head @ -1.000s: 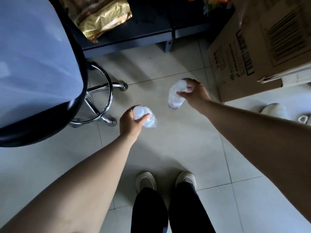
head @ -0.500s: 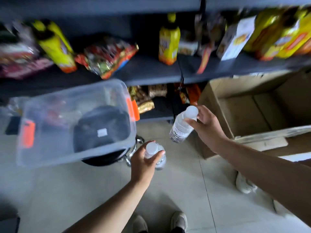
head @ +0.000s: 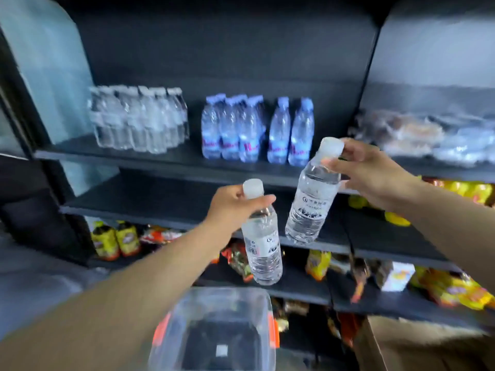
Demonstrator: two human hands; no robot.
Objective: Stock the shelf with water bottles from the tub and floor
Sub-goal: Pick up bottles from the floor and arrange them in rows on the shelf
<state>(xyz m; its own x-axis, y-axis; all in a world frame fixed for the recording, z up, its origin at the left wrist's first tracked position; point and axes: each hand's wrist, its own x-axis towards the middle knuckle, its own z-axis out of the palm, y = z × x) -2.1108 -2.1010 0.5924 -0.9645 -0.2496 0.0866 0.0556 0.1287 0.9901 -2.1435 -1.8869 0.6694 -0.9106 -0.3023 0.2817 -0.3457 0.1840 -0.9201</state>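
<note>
Water bottles: two clear ones are carried in front of the shelving. Nearest, at 6 o'clock, the transparent tub [head: 214, 330] with orange latches. Above it, the left hand [head: 233, 204] grips the neck of the left bottle [head: 261, 247], which hangs cap-up. At 2 o'clock, the right hand [head: 372, 172] pinches the neck of the right bottle [head: 310, 199], tilted. Farthest, at 12 o'clock, the upper shelf [head: 174, 159] holds clear-capped bottles [head: 139, 121] and blue bottles [head: 254, 129].
</note>
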